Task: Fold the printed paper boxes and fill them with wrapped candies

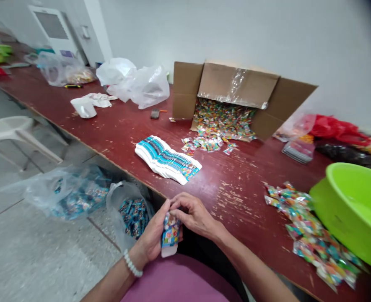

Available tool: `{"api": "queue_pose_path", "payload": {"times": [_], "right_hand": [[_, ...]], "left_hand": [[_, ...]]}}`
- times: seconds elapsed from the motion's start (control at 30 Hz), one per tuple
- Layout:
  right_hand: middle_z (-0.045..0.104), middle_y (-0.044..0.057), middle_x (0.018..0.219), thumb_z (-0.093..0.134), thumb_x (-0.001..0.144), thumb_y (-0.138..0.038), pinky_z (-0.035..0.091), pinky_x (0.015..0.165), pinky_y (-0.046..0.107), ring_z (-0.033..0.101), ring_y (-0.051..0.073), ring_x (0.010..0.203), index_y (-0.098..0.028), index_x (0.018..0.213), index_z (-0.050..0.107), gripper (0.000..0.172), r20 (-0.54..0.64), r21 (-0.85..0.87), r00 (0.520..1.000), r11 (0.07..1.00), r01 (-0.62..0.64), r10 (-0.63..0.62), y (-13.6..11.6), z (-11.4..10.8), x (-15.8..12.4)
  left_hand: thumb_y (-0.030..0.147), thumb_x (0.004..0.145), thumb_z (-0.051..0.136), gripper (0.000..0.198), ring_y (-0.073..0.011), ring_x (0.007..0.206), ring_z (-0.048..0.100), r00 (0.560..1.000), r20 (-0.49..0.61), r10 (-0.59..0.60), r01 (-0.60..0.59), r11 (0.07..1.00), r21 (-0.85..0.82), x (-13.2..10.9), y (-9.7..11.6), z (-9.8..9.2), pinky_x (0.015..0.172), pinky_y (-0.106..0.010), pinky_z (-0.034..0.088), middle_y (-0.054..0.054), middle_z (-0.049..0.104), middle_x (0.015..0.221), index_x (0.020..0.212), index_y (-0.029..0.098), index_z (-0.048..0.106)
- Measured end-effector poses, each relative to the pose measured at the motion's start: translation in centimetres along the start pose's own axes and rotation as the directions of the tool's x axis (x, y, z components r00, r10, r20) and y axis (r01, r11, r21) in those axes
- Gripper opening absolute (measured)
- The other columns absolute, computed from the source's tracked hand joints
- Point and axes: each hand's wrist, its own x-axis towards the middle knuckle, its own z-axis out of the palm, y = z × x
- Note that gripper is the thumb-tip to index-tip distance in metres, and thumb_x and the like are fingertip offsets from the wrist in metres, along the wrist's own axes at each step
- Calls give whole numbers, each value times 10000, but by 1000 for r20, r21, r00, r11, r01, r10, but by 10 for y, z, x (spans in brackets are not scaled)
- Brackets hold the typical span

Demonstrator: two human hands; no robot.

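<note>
My left hand [154,237] is wrapped round a small blue printed carton [171,233], which I hold just off the table edge above my lap. Its white lower flap sticks out at the bottom. My right hand [196,216] has its fingers closed at the carton's top end, and that end is partly hidden by them. On the table just beyond lies a fanned stack of flat blue-and-white cartons [163,159]. Loose wrapped candies [208,143] spill from an open cardboard box [238,84] behind the stack.
A green basin [339,218] stands on the right, with a pile of candy packets [317,235] beside it. Below the table edge on the left are a bag of filled cartons [133,218] and another plastic bag [78,193]. A white stool [18,130] stands farther left.
</note>
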Motion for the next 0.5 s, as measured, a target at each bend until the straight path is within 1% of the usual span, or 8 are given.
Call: {"api": "queue_pose_path", "payload": {"times": [0.07,0.13,0.17,0.23,0.3,0.37,0.43,0.5], "right_hand": [[702,38,946,673,876,-283,529,781,299,659,172,850,-220,920,718,89,-31,-20,998,999,-51,50,2,-29,9],[702,22,908,646,895,-317,510,706,283,628,159,767,-240,1047,707,180,-164,-57,978,989,-139,128,2,-58,17],[697,21,883,666,878,-328,497,673,281,607,155,721,-234,1042,712,195,-188,-94,972,982,-162,142,1,-68,20],[694,30,894,666,884,-355,495,702,294,606,164,750,-220,1004,727,191,-142,-108,980,982,-158,142,0,-77,22],[696,33,887,669,889,-374,509,723,303,626,175,782,-211,958,732,188,-16,-20,985,985,-174,174,-3,-68,16],[710,36,919,675,893,-374,531,744,310,655,183,817,-213,980,731,191,104,97,975,973,-208,198,-7,-49,5],[722,42,969,677,898,-354,542,775,317,676,187,854,-219,1004,733,180,154,133,969,968,-213,192,-9,-30,-6],[728,39,938,650,920,-334,541,762,308,680,178,817,-218,953,741,151,144,71,974,979,-189,177,-8,-18,-14]], "left_hand": [[566,916,578,426,-150,526,652,999,34,-20,21,1000,-12,1,-4,-4,534,-278,557,-4,673,714,1130,198,576],[594,936,516,472,-153,548,654,993,116,-24,26,1000,-16,1,-4,-5,546,-283,555,-11,677,756,1236,231,533],[631,939,467,512,-157,554,654,984,174,-30,33,999,-15,1,-3,-4,543,-284,552,-18,676,766,1263,237,517],[706,924,388,605,-161,560,655,965,260,-36,39,999,-6,3,-1,-1,536,-277,544,-33,671,772,1268,225,517],[753,899,363,675,-156,558,650,963,267,-31,29,1000,10,5,1,1,525,-261,535,-37,669,772,1279,219,523],[778,883,356,724,-146,544,635,977,214,-6,-3,999,42,6,0,2,506,-238,516,-30,661,755,1313,218,518],[789,877,348,758,-138,522,616,985,170,45,-61,994,94,7,-2,2,495,-232,500,-23,656,743,1354,220,500],[796,869,355,784,-137,513,607,982,153,109,-133,979,155,5,-5,2,502,-239,497,-22,662,752,1385,219,477]]}}
